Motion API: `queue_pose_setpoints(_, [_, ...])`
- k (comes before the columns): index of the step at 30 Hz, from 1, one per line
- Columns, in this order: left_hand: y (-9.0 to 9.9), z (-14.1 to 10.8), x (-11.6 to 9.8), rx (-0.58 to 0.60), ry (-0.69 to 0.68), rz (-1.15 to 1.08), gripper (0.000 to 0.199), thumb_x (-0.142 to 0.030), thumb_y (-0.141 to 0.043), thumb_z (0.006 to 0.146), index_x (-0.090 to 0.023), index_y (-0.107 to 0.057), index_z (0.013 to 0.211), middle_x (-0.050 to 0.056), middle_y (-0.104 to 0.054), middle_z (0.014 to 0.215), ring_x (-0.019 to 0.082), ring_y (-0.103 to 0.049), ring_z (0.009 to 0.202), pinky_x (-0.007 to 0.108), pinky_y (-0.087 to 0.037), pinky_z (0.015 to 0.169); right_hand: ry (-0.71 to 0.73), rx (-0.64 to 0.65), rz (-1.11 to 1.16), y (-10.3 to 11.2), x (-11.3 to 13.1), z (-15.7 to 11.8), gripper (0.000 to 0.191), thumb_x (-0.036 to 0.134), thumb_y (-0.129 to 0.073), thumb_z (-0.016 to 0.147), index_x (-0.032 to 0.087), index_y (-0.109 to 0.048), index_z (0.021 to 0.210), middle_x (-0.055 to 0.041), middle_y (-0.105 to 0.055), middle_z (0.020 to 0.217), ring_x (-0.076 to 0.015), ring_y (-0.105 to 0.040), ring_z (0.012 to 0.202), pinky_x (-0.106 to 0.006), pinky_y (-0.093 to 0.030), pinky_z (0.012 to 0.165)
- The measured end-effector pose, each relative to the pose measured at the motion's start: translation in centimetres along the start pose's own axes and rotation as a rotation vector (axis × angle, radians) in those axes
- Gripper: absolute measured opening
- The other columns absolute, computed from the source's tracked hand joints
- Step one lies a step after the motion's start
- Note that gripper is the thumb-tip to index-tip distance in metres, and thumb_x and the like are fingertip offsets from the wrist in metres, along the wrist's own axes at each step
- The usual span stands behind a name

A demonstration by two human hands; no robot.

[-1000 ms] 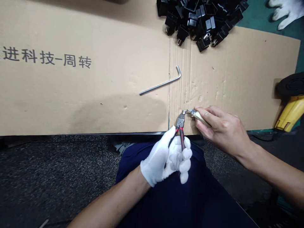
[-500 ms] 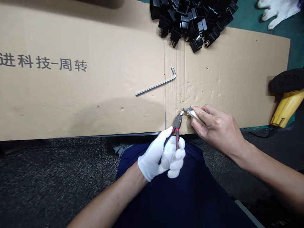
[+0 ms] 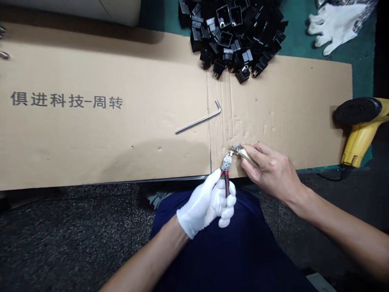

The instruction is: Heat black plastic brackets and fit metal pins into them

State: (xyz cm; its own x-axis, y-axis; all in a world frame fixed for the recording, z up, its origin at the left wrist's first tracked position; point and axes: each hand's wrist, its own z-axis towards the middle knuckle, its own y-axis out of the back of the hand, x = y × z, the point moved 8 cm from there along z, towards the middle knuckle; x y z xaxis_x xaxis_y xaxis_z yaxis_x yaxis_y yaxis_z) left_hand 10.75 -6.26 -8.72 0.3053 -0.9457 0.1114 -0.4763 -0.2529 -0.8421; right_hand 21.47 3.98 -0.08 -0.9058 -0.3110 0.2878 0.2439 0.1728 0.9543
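Observation:
My left hand (image 3: 206, 202), in a white glove, is closed around red-and-black handled pliers (image 3: 226, 165). The jaws hold a small shiny metal piece (image 3: 231, 153), too small to name exactly. My bare right hand (image 3: 270, 168) grips a utility knife (image 3: 247, 156) with a pale handle. Its metal tip is right beside the small piece; whether they touch I cannot tell. Both tools meet over the front edge of the cardboard sheet (image 3: 152, 81). Beyond them on the cardboard lies an L-shaped hex key (image 3: 199, 122).
A heap of black square housings with metal stubs (image 3: 225, 40) sits at the back. At back right lies a white glove (image 3: 337, 26) on the green tabletop (image 3: 300, 40). A yellow heat gun (image 3: 358, 138) stands at the right. Shiny metal parts (image 3: 3, 54) show at far left.
The camera view has tilted, so the tabletop sits lower and more of its back shows. Both hands keep their grips and stay close together, with the knife tip still by the small metal piece.

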Motion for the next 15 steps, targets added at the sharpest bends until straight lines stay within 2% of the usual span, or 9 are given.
queue_pose_setpoints(5, [0.3, -0.1, -0.1, -0.090, -0.055, 0.022, 0.062, -0.069, -0.032, 0.099, -0.016, -0.059, 0.084, 0.001, -0.054, 0.065, 0.013, -0.050, 0.042, 0.024, -0.042, 0.036, -0.059, -0.040, 0.033, 0.3, -1.1, 0.1, 0.034, 0.025, -0.057, 0.099, 0.018, -0.071, 0.129, -0.0052, -0.071, 0.098, -0.0183, -0.068, 0.075, -0.033, -0.056, 0.069])
queue_pose_setpoints(8, [0.8, -0.1, 0.4, -0.144, -0.103, 0.014, 0.064, -0.069, -0.030, 0.100, -0.014, -0.060, 0.085, 0.002, -0.055, 0.066, 0.012, -0.050, 0.041, 0.023, -0.041, 0.036, -0.040, -0.054, 0.112, 0.4, -1.3, 0.2, 0.035, 0.023, -0.055, 0.099, 0.018, -0.068, 0.132, -0.0066, -0.071, 0.102, -0.0196, -0.070, 0.083, -0.034, -0.057, 0.074])
queue_pose_setpoints(12, [2.8, 1.3, 1.5, -0.207, -0.077, -0.005, 0.067, -0.072, -0.030, 0.098, -0.014, -0.060, 0.082, 0.003, -0.056, 0.062, 0.014, -0.050, 0.038, 0.025, -0.040, 0.034, -0.027, -0.110, 0.231, 1.0, -1.5, 1.3, 0.031, 0.023, -0.052, 0.101, 0.018, -0.067, 0.128, -0.0075, -0.070, 0.099, -0.0201, -0.071, 0.083, -0.036, -0.059, 0.073])
queue_pose_setpoints(13, [3.6, 1.7, 1.5, -0.252, -0.068, -0.024, 0.066, -0.072, -0.033, 0.097, -0.014, -0.059, 0.079, 0.003, -0.055, 0.061, 0.013, -0.049, 0.038, 0.024, -0.040, 0.036, -0.022, -0.139, 0.253, 1.4, -1.6, 1.7, 0.031, 0.023, -0.051, 0.101, 0.019, -0.068, 0.127, -0.0072, -0.070, 0.097, -0.0208, -0.071, 0.083, -0.036, -0.060, 0.072])
queue_pose_setpoints(15, [4.9, 2.0, 0.5, -0.331, -0.139, -0.063, 0.057, -0.067, -0.047, 0.096, -0.015, -0.059, 0.076, 0.004, -0.056, 0.065, 0.013, -0.056, 0.047, 0.022, -0.043, 0.042, -0.011, -0.194, 0.301, 2.5, -1.5, 2.8, 0.031, 0.023, -0.052, 0.100, 0.027, -0.067, 0.126, -0.0064, -0.071, 0.099, -0.0238, -0.072, 0.085, -0.040, -0.061, 0.072])
